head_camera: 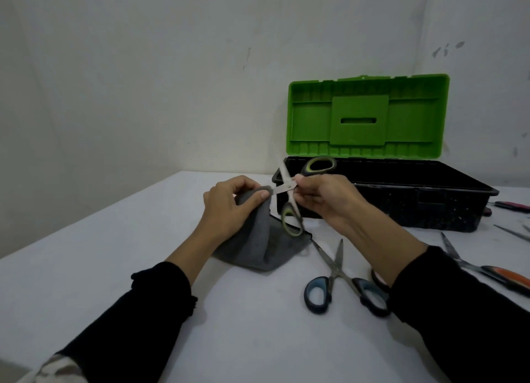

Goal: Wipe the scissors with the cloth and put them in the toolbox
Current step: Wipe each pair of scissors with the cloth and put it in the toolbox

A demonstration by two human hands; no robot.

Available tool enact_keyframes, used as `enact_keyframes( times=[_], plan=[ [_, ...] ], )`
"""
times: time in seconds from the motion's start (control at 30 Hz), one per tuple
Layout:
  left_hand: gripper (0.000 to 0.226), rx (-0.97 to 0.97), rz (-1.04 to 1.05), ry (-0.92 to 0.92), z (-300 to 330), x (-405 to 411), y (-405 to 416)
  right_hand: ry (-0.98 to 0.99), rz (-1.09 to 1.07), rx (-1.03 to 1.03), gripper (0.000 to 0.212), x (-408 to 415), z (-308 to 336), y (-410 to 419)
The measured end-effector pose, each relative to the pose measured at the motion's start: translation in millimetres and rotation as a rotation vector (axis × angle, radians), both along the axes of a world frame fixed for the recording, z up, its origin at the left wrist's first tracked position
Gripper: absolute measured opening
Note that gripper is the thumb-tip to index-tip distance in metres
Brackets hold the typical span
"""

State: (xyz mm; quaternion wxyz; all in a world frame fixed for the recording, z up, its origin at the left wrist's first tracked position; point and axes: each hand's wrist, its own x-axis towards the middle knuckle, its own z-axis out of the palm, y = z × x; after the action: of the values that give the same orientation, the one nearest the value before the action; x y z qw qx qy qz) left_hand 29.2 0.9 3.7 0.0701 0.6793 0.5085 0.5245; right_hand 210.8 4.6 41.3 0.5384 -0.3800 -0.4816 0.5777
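Note:
My right hand (321,197) pinches a pair of green-and-grey handled scissors (289,186) near the pivot, blades spread apart, above the table. My left hand (229,205) grips a grey cloth (258,245) and wraps it around the tip of one blade. The rest of the cloth hangs down onto the table. The black toolbox (430,207) stands behind my hands with its green lid (367,116) raised against the wall.
Blue-handled scissors (341,276) lie spread on the white table (229,339) under my right forearm. Orange-handled scissors (487,271) and other tools (513,206) lie at the right edge. The wall stands close behind the toolbox.

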Motion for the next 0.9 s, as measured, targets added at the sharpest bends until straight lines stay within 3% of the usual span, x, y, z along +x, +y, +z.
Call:
enact_keyframes(
  times=[0.13, 0.27, 0.37, 0.5, 0.63, 0.8, 0.9],
  plan=[
    [0.006, 0.039, 0.069, -0.166, -1, -9, 0, -0.140, -0.138, 0.114, 0.012, 11, 4, 10],
    [0.004, 0.204, 0.205, -0.312, 3, 0, 0, -0.692, -0.423, 0.281, 0.030, 10, -2, 13],
    [0.008, 0.297, 0.203, -0.350, 6, 9, -2, -0.877, -0.459, 0.326, 0.037, 8, -3, 9],
    [0.011, 0.363, 0.102, -0.150, 4, 23, -4, -0.914, -0.240, 0.297, 0.033, -4, -6, 7],
    [0.020, 0.332, -0.004, 0.153, -1, 23, -2, -0.805, -0.278, 0.371, 0.030, -5, -5, 7],
    [0.027, 0.311, -0.063, 0.315, 2, 11, 2, -0.856, -0.269, 0.466, 0.033, -2, -5, 4],
    [0.028, 0.259, -0.127, 0.290, 4, 8, 0, -0.840, -0.226, 0.516, 0.033, -5, -8, 5]
  ],
)
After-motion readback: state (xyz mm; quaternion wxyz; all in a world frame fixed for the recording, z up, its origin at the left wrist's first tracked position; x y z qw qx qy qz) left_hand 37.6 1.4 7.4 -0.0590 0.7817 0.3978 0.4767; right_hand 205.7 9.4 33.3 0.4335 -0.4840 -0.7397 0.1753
